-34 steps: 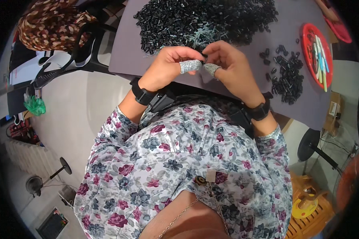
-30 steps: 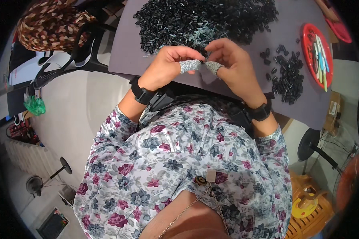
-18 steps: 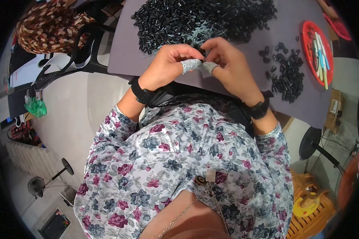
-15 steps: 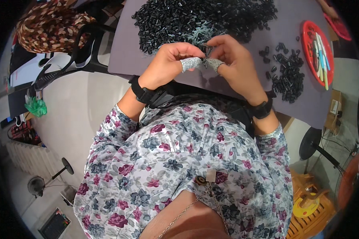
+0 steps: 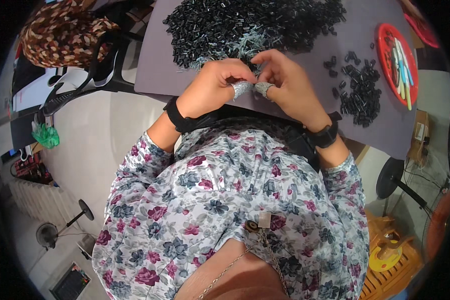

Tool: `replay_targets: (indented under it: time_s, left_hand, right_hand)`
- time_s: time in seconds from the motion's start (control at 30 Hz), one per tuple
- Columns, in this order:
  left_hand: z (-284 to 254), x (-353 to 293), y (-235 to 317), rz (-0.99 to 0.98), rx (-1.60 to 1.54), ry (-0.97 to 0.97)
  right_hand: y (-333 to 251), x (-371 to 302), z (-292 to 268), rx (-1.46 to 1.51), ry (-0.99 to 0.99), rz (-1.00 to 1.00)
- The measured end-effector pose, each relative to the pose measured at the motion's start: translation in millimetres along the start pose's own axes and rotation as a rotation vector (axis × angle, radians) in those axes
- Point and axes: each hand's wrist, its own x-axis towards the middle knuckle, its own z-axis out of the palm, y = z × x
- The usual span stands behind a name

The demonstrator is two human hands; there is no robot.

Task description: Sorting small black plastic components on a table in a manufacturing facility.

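1. Nearest, a floral blouse point(image 5: 225, 210) fills the lower view, with both forearms reaching up from it, each with a black wristband.
2. Just beyond, the left hand point(image 5: 212, 85) and right hand point(image 5: 287, 82) meet fingertip to fingertip at the near edge of the grey table point(image 5: 155, 65); each has a silvery taped finger.
3. Both hands are curled nearly closed, pinching something small between them; what it is cannot be told.
4. Behind the hands lies the big pile point(image 5: 250, 25) of small black parts, touching the fingertips' far side.
5. Right of the right hand sits a smaller heap point(image 5: 357, 92), and beyond it a red tray point(image 5: 397, 60) holding pale sticks.
6. Far left, a black chair point(image 5: 85, 80) stands beside the table.
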Motion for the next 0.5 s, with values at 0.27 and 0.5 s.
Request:
replay_targets:
  time_s: [0.27, 0.5]
  left_hand:
    - [-0.7, -2.5, 0.7, -0.087, -0.060, -0.010]
    - [0.9, -13.8, -9.8, -0.126, -0.160, -0.092]
  right_hand:
    - [-0.5, 0.4, -3.5, 0.220, -0.075, 0.145]
    - [10.6, -1.9, 2.6, 0.216, -0.115, 0.198]
